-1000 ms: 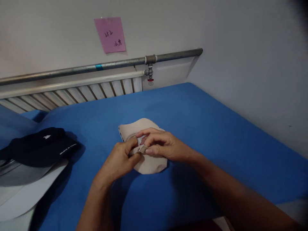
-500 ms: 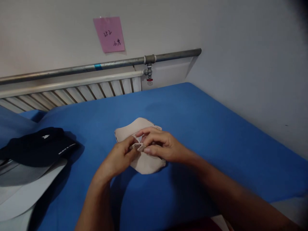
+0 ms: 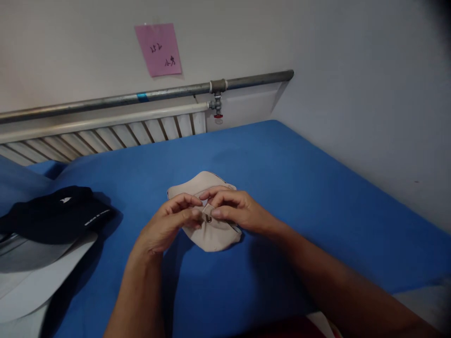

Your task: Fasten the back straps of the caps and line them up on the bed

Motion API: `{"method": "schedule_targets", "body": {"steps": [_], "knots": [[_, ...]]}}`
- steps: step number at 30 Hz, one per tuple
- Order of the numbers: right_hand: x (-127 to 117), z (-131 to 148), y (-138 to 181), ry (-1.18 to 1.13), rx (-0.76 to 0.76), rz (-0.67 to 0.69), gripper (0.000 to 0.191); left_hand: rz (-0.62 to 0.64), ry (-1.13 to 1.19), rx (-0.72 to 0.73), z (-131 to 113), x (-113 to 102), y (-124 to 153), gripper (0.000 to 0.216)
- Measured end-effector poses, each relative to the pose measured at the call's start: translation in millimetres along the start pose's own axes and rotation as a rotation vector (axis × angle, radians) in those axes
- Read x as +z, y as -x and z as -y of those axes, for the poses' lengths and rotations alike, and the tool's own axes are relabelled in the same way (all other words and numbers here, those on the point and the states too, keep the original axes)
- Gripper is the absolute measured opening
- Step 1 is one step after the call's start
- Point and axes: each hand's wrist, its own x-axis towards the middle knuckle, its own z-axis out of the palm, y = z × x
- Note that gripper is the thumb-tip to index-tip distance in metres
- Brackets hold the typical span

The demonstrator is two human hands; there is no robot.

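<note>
A beige cap (image 3: 214, 240) lies on the blue surface in the middle of the view, its brim pointing away from me. At its near side is the back strap (image 3: 207, 209) with a small metal buckle (image 3: 208, 218). My left hand (image 3: 168, 224) is at the strap's left, thumb and fingers closed on the fabric by the buckle. From the right, my right hand (image 3: 243, 210) pinches the strap between thumb and fingers. The fingers hide part of the cap's opening.
Several caps are stacked at the left, a dark navy cap (image 3: 59, 213) on top of grey and white ones (image 3: 45, 281). A radiator (image 3: 141, 134), a metal pipe (image 3: 169, 93) and a red-handled valve (image 3: 218, 116) line the wall behind the blue surface (image 3: 317, 188).
My left thumb has come up over the strap and its fingers have straightened somewhat. The strap is turned so the buckle now shows. The right hand keeps nearly the same grip.
</note>
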Motion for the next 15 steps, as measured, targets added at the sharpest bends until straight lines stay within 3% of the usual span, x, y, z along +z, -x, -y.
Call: {"method": "schedule_targets", "body": {"steps": [5,9,15], "knots": [[2.3,-0.2,-0.3,-0.151,0.049,-0.003,0.002,0.025,-0.064,-0.101,-2.1,1.0,1.6,0.023],[1.6,-0.6,-0.5,-0.223,0.091,0.033,0.003,0.047,0.007,-0.076,-3.0,0.8,3.2,0.018],[2.2,-0.5,0.5,-0.358,0.100,0.033,0.003,-0.066,0.141,-0.052,-3.1,1.6,-0.3,0.023]]}}
